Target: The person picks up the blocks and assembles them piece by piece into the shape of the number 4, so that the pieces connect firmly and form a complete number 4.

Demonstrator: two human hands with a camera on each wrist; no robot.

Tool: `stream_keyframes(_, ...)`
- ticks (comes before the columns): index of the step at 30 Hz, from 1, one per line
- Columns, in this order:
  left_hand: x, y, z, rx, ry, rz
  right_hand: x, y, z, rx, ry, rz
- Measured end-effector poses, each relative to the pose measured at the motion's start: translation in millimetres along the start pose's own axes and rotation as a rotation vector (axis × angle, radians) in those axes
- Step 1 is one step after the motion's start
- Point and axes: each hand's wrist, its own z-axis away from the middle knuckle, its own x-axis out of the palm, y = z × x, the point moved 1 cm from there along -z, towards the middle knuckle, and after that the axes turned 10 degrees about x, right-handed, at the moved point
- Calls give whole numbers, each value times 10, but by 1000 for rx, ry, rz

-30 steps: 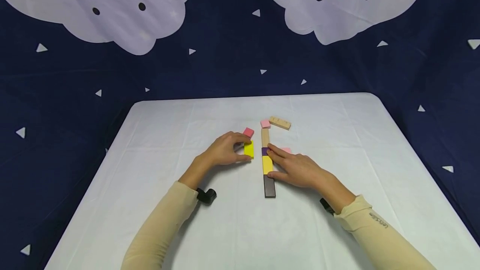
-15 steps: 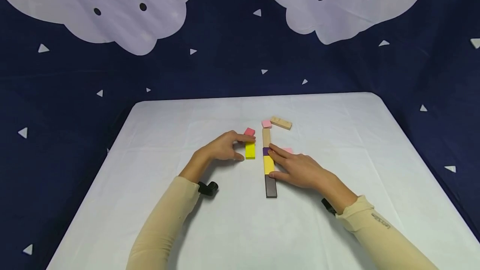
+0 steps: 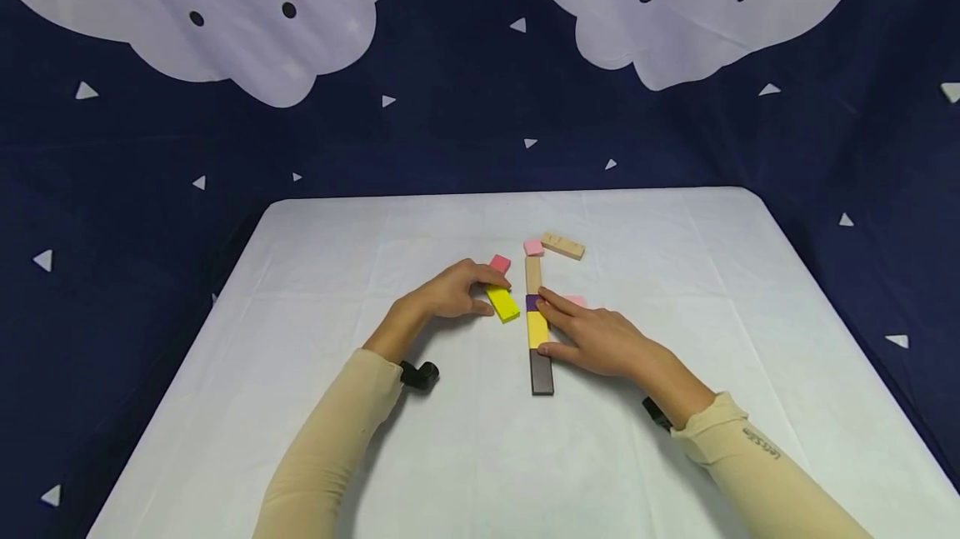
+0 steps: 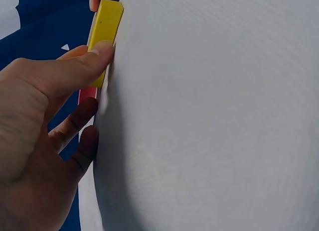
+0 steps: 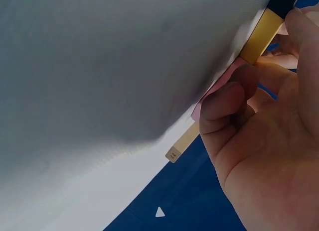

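My left hand (image 3: 453,291) pinches a bright yellow block (image 3: 503,304) between thumb and fingers. The block lies slanted on the table, its far end partly hidden by the fingers; in the left wrist view the thumb crosses its face. To its right runs a straight row: a plain wooden block (image 3: 532,272), a purple block (image 3: 532,302), a deeper yellow block (image 3: 537,329) and a dark grey block (image 3: 542,374). My right hand (image 3: 600,339) rests extended fingertips near the purple block, while its thumb touches where the yellow and grey blocks meet.
Behind the left fingers sits a red-pink block (image 3: 500,263). A pink block (image 3: 533,248) is at the row's far end, beside a marked wooden block (image 3: 562,246). Another pink block (image 3: 576,301) is partly hidden by my right hand. White cloth covers the table (image 3: 465,439).
The left thumb and fingers have shifted on the bright yellow block, which has turned from straight to slanted, its near end swinging right. My right hand and the row stay in place.
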Motion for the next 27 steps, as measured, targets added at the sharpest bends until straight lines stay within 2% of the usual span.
stream_keyframes(3,3,-5,16,-7,26,23,11,4,-1,-3,2,3)
stream_keyframes(10,17,-20,69,-86,94,71,11,-1,3,-2,0,-7)
stream_keyframes(22,79,-68,209,-142,245,58,-5,-25,-5,7,-11,-12)
stream_keyframes(27,109,-49,211,-198,295,72,-15,-16,-11,11,-23,-20)
